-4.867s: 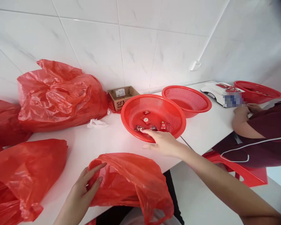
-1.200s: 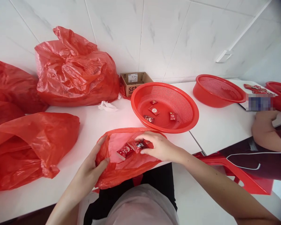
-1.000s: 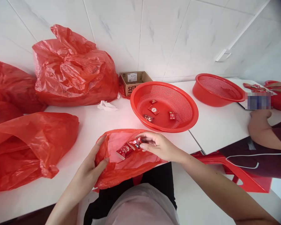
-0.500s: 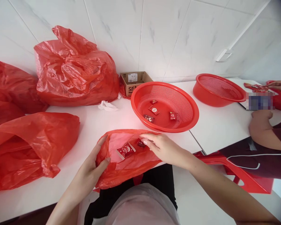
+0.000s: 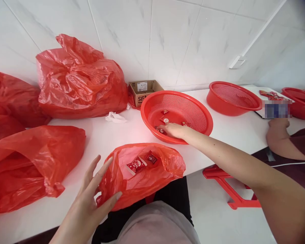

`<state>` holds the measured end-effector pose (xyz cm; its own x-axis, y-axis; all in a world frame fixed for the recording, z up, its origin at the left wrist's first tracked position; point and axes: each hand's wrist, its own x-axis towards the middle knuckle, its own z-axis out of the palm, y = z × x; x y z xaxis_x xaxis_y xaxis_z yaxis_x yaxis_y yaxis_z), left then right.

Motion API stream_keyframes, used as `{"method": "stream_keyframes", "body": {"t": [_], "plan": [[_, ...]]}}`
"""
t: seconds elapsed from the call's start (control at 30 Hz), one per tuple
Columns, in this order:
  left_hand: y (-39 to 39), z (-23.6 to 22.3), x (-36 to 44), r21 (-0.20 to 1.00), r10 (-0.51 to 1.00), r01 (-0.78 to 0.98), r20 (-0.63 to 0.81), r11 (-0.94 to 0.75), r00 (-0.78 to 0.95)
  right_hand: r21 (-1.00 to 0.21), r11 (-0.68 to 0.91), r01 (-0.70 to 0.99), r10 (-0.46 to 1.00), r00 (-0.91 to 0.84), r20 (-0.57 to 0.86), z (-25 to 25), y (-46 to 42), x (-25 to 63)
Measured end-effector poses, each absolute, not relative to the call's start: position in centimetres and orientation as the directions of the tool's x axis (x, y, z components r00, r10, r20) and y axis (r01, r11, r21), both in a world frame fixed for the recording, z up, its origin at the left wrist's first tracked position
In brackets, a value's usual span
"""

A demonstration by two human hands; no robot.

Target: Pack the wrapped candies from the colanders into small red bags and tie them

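Observation:
My right hand (image 5: 173,130) reaches into a round red perforated plastic basket (image 5: 179,103), its fingertips on a small red sachet (image 5: 160,130). Other red sachets (image 5: 165,120) lie on the basket floor, partly behind my fingers. Nearest the table's front edge sits an open red plastic bag (image 5: 152,181), with a large red sachet (image 5: 136,165) and a smaller one (image 5: 151,158) inside it. My left hand (image 5: 91,193) is beside the bag's left edge, fingers spread, holding nothing.
Large red plastic bags (image 5: 78,81) are heaped along the left. A cardboard box (image 5: 142,92) stands against the wall, with crumpled tissue (image 5: 114,118) nearby. Farther right are another red basket (image 5: 232,99), a third (image 5: 296,103), and a co-worker's forearm (image 5: 278,137). A red stool (image 5: 226,184) stands below.
My right hand has left the bag and moved forward into the basket. My left hand has spread open, and the two sachets remain in the bag.

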<state>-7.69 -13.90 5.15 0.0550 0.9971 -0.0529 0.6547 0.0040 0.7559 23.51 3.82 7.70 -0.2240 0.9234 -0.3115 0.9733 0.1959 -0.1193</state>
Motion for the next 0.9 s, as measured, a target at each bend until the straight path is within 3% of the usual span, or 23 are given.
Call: {"method": "stream_keyframes", "body": {"t": [0.23,0.37,0.43,0.53,0.6,0.77,0.9], "plan": [[-16.0,5.6,-7.1,0.876,0.990,0.467,-0.139,0.122,0.001,-0.294,0.147,0.944,0.918,-0.241,-0.314,6.6,4.8,23.7],[-15.5,5.5,-7.4,0.900,0.989,0.415,-0.148,0.133,0.003,-0.474,0.089,0.876,0.943,-0.227,-0.242,8.5,4.5,24.6],[-15.1,5.3,-7.7,0.892,0.991,0.439,-0.129,0.108,0.018,-0.683,0.065,0.728,0.944,-0.266,-0.194,9.7,3.4,25.0],[-14.8,5.5,-7.7,0.886,0.990,0.451,-0.138,0.107,0.036,-0.944,-0.023,0.330,0.940,-0.314,-0.132,11.3,0.9,25.3],[-14.7,5.9,-7.4,0.890,0.984,0.434,-0.174,0.141,0.039,-0.978,-0.073,0.194,0.930,-0.341,-0.137,12.0,-0.8,25.2],[-14.5,6.4,-7.2,0.846,0.985,0.525,-0.152,0.090,0.076,-0.985,-0.095,0.144,0.890,-0.431,-0.149,12.0,-3.8,23.8],[-13.9,5.6,-7.5,0.777,0.992,0.630,-0.073,-0.011,0.107,-0.925,0.006,0.380,0.778,-0.583,-0.235,9.2,-5.3,21.1]]}}
